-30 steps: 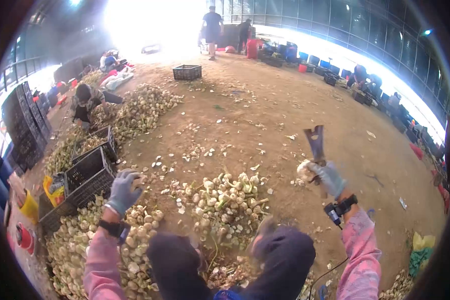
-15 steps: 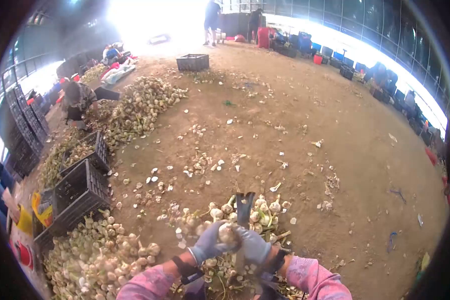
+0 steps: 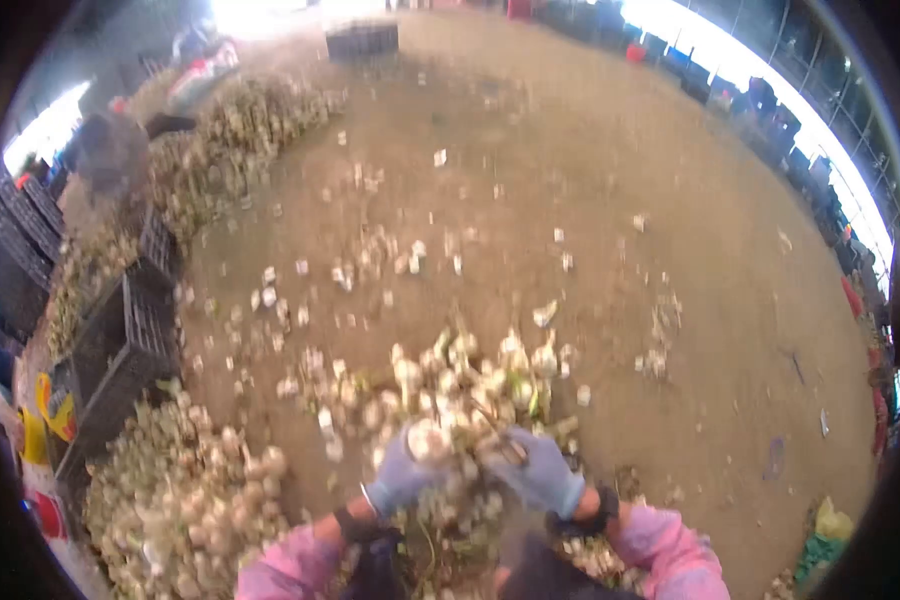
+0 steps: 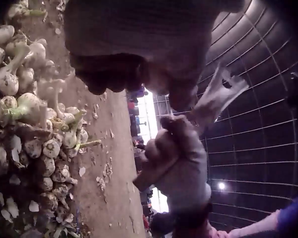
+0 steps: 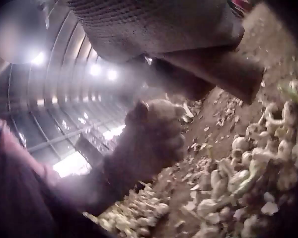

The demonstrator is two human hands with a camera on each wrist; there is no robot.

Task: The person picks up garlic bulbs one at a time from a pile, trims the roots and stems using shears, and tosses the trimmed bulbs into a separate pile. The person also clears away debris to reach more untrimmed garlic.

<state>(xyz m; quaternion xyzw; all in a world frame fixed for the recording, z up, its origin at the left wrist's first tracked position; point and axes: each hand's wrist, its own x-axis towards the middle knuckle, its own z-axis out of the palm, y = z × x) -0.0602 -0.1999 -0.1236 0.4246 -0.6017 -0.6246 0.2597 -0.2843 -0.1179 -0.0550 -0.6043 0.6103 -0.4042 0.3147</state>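
Note:
Low over a heap of garlic [image 3: 470, 375], both gloved hands work close together. My left hand [image 3: 405, 475] grips a pale garlic bulb [image 3: 429, 440]. Beside it on the right, my right hand [image 3: 540, 475] has its fingers curled round the handle [image 3: 513, 452] of a tool. In the left wrist view that tool's flat blade [image 4: 219, 96], notched at its end, sticks out past the right hand. A stubby handle end [image 5: 228, 74] shows under the right hand in the right wrist view. The left hand's glove [image 5: 156, 131] is dim there.
Another garlic pile [image 3: 190, 490] lies to the left, beside black crates [image 3: 130, 340]. A further garlic heap [image 3: 240, 140] and a blurred person [image 3: 110, 150] are beyond. One black crate [image 3: 362, 40] stands far ahead. Peel scraps dot the dirt floor [image 3: 730, 300].
The hands were wide apart, with the tool and a bulb at the right hand. They came together over the near heap, and the left hand now holds a bulb. The head view has tilted down.

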